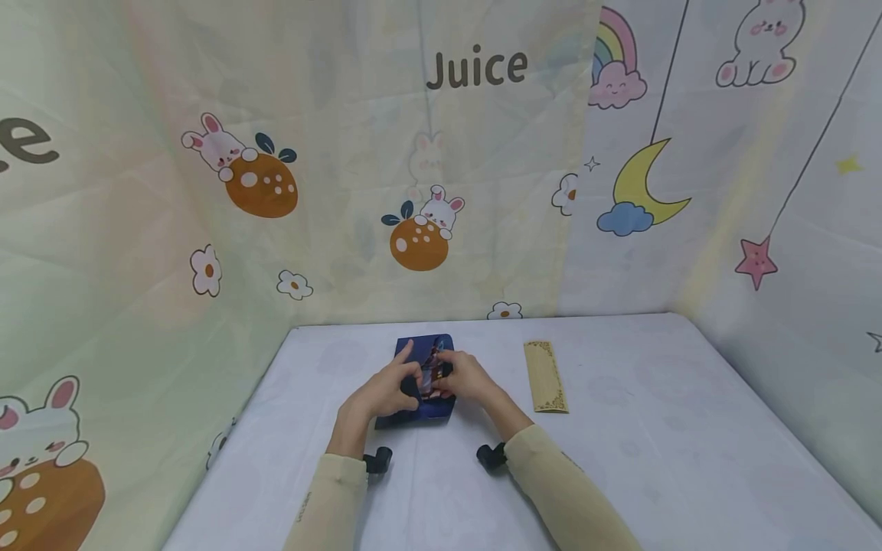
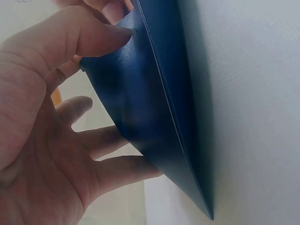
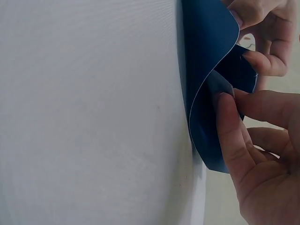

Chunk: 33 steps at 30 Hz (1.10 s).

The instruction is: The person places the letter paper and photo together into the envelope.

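Note:
A dark blue folded card (image 1: 434,412) with a colourful picture on its face is at the middle of the table, under both hands. My left hand (image 1: 384,390) grips its left side. In the left wrist view, the thumb (image 2: 105,41) lies on the blue face and other fingers reach behind the edge. From the right, my right hand (image 1: 474,379) pinches a lighter blue piece (image 3: 219,83) between thumb and fingertips. That piece sits inside the fold, where the blue sheet (image 3: 208,28) bows open in the right wrist view.
A flat gold strip (image 1: 544,379) with ornamented ends lies to the right of the hands on the white table (image 1: 654,428). Printed curtains (image 1: 358,153) enclose the table's back and sides. Each wrist carries a small black camera (image 1: 377,461).

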Motion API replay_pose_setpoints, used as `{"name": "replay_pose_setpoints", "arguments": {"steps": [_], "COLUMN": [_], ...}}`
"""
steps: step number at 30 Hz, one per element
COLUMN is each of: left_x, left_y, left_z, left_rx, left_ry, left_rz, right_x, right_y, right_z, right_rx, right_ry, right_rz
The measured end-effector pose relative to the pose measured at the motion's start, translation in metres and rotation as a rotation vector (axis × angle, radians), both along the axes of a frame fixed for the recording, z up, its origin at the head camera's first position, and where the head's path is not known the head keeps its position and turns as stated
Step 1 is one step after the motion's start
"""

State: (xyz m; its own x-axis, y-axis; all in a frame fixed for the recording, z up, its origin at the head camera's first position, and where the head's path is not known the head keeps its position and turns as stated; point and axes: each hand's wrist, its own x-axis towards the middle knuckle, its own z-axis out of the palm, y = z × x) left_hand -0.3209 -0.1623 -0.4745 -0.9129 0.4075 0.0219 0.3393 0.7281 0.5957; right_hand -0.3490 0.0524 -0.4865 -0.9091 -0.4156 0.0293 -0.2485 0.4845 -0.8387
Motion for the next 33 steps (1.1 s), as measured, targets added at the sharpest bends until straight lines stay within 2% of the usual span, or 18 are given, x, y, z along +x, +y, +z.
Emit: {"name": "replay_pose_setpoints", "arguments": {"steps": [9, 16, 20, 27, 33], "left_x": [0.001, 0.001, 0.001, 0.001, 0.0], "left_y": [0.001, 0.0, -0.001, 0.0, 0.0], "left_z": [0.001, 0.0, 0.0, -0.001, -0.001], "left_rx": [-0.004, 0.001, 0.004, 0.003, 0.007], "left_ry": [0.004, 0.016, 0.01, -0.003, -0.017], "left_rz": [0.011, -0.012, -0.014, 0.0, 0.005], "right_x": [0.001, -0.001, -0.001, -0.001, 0.001], "right_y": [-0.006, -0.009, -0.011, -0.013, -0.013], "right_z": [-0.001, -0.002, -0.003, -0.002, -0.001], "right_rx": [0.031, 0.028, 0.052, 0.088, 0.104], "right_ry": [0.003, -0.003, 0.007, 0.088, 0.08], "right_rz": [0.011, 0.014, -0.008, -0.076, -0.082]}}
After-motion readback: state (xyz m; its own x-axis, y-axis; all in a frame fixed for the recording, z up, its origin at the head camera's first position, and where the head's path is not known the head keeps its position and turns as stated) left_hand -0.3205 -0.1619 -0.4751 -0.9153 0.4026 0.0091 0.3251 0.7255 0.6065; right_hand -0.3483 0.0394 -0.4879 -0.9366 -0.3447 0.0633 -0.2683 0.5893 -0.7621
